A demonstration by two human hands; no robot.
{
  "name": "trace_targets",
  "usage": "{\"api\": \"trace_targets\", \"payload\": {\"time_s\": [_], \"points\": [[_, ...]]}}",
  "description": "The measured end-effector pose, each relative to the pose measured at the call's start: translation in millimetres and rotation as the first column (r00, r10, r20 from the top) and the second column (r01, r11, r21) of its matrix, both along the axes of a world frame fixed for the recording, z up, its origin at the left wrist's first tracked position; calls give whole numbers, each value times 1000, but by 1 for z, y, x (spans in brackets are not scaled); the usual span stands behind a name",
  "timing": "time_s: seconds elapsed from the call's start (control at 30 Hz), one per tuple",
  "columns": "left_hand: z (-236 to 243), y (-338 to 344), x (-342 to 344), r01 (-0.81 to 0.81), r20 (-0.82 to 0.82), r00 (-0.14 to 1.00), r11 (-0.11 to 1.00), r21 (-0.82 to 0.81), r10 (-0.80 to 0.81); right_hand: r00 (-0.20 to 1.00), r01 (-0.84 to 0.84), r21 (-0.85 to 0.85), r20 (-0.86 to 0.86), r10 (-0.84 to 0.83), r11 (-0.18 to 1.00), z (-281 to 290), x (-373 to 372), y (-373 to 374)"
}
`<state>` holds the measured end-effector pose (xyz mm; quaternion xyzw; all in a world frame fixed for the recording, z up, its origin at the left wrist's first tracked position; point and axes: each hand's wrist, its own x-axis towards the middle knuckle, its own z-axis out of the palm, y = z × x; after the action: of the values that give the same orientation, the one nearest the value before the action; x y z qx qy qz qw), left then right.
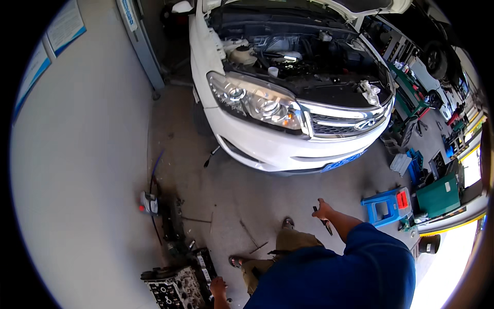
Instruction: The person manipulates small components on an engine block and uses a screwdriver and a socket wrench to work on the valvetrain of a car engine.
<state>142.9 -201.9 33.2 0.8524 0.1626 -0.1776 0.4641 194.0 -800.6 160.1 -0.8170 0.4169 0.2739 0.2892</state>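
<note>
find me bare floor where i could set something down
Bare floor shows between the white car's bumper and the T-handled bar, continuing toward the blue stool. Crowded: along the wall, around the engine block by the left hand.

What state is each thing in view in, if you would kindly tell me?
White car's hood, raised
White cloth or paper, crumpled
Long metal T-shaped rod, lying on the floor
Blue plastic stool, standing upright
Right hand, closed around a dark slim tool
Left hand, grip unclear
</note>
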Motion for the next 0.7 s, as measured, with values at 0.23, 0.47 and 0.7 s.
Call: {"api": "trace_targets", "payload": {"time_s": [0.23,0.47,0.7], "points": [[3,-66,72,-401,-402,803,898,182,440,968,214,-14,139,-210,977,-26,-51,-111],[39,-226,171,128,-271,944,966,-223,-187,573,748,249,224,-788,615,-2,-116,-213],[64,-381,280,393,-156,892,898,-199,-424,354,782,149,693,-628,606,63,-53,-319]]}}
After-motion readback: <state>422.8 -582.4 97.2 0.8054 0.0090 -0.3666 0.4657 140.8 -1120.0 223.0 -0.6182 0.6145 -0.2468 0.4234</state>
